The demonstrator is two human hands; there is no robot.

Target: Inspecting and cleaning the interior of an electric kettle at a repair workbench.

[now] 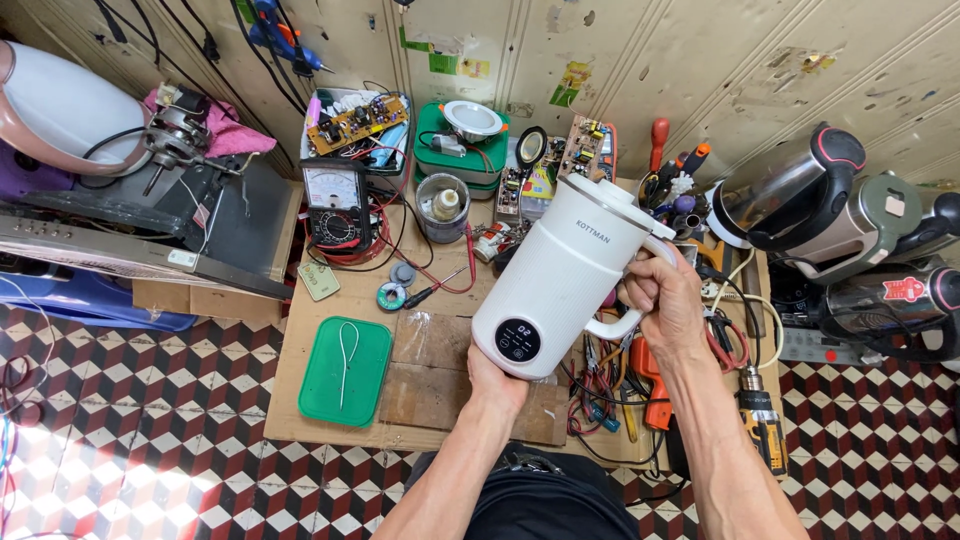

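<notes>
Head view | both hands (662, 300) grasp white kettle (560, 280) | green tray (346, 371), multimeter (336, 205) nearby

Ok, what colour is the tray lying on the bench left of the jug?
Green, the flat tray; the head view shows it best.

left hand (497, 378) fingers hidden under white jug (560, 285), grey kettles (905, 300) cut off at right edge
</notes>
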